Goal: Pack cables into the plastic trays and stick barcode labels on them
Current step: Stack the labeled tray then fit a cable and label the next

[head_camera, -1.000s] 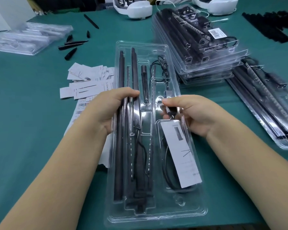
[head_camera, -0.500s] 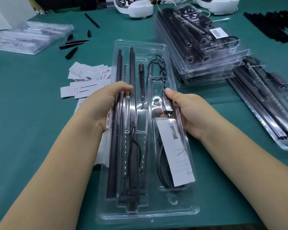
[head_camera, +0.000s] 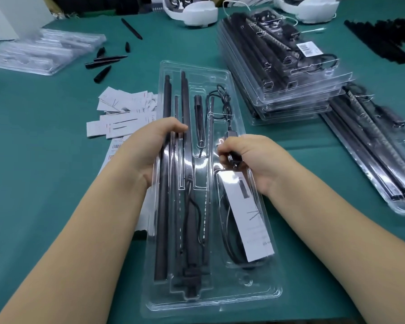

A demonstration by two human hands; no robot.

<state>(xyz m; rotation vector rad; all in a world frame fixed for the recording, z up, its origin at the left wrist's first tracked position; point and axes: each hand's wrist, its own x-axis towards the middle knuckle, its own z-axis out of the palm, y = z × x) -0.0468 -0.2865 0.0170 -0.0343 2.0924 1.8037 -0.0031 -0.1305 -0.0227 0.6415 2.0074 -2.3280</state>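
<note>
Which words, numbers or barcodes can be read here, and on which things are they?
None reads clearly.
White card in the front tray: print too blurred.
Barcode label on the stacked trays: bars only, digits too small.
Loose paper cards: blurred.

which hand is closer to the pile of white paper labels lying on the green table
Left. The left hand grips the clear plastic tray's edge just beside the white paper labels; the right hand is across the tray, farther away.
</note>
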